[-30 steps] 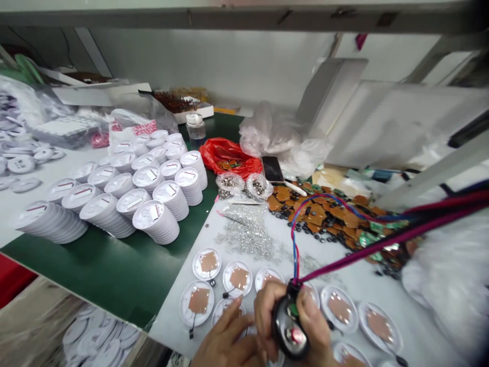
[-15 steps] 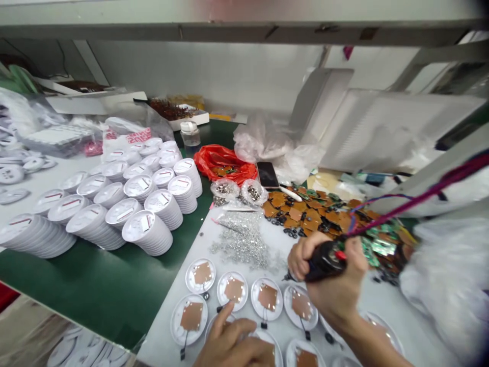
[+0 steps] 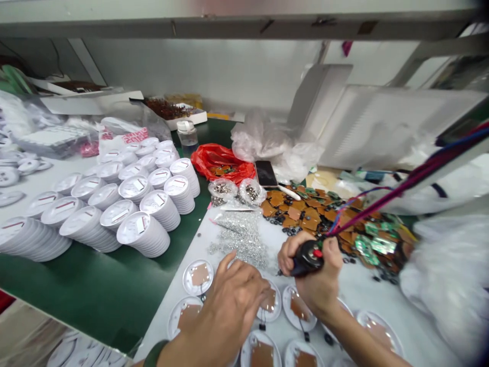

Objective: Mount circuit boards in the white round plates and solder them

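My right hand (image 3: 317,275) is closed round a black electric screwdriver (image 3: 305,258) with a red button, its tip pointing left toward a heap of small silver screws (image 3: 242,239). Red, purple and blue cables (image 3: 401,186) run from the tool up to the right. My left hand (image 3: 235,300) reaches forward over the white round discs (image 3: 197,276) that carry brown square boards, its fingers bent down near the screw heap; what they touch is hidden. Both hands work on a white board (image 3: 362,285).
Stacks of white round covers (image 3: 143,234) stand on the green belt (image 3: 95,285) at left. A pile of brown and green circuit boards (image 3: 344,219) lies behind my right hand. A red bag (image 3: 219,160), a phone (image 3: 266,174), clear bags and a small bottle (image 3: 187,132) sit farther back.
My left hand moved up from the near edge over the discs toward the screws. My right hand carried the screwdriver from low centre up, then slightly left.
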